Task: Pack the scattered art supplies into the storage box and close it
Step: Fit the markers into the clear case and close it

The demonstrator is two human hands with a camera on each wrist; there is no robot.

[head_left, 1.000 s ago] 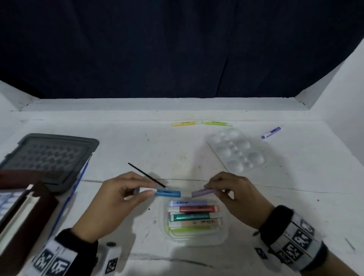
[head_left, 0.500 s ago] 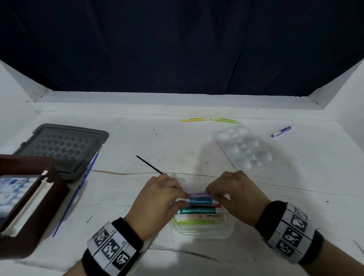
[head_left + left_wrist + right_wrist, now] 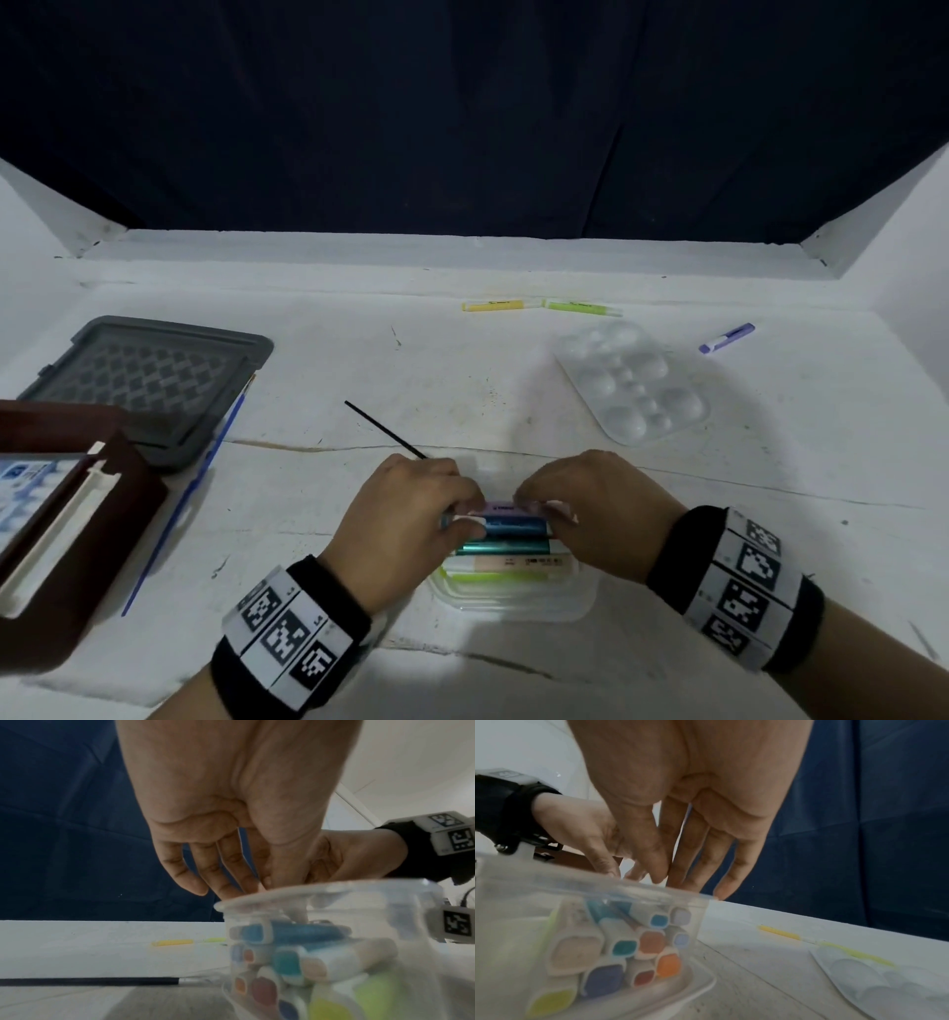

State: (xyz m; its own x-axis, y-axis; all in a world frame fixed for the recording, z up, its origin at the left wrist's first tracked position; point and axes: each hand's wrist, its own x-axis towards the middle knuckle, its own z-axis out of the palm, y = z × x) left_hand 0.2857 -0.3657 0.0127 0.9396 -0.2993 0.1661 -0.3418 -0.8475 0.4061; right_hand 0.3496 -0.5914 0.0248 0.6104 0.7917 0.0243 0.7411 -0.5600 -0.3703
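The small clear plastic box (image 3: 513,598) sits on the white counter (image 3: 462,370) right in front of me, full of coloured markers lying side by side. My left hand (image 3: 405,524) pinches the blue marker (image 3: 513,525) on top. My right hand (image 3: 601,514) pinches the purple marker (image 3: 506,508) beside it. A yellow marker (image 3: 493,306), a green marker (image 3: 583,308) and a white paint tray (image 3: 631,380) lie farther back.

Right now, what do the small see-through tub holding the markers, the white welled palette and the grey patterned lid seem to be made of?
Small see-through tub: looks like thin clear plastic, glossy; marker ends show through its wall.
White welled palette: probably moulded plastic, smooth with a slight sheen on its rounded wells.
Grey patterned lid: likely rigid plastic, matte, with a moulded diamond grid; I can't be certain.
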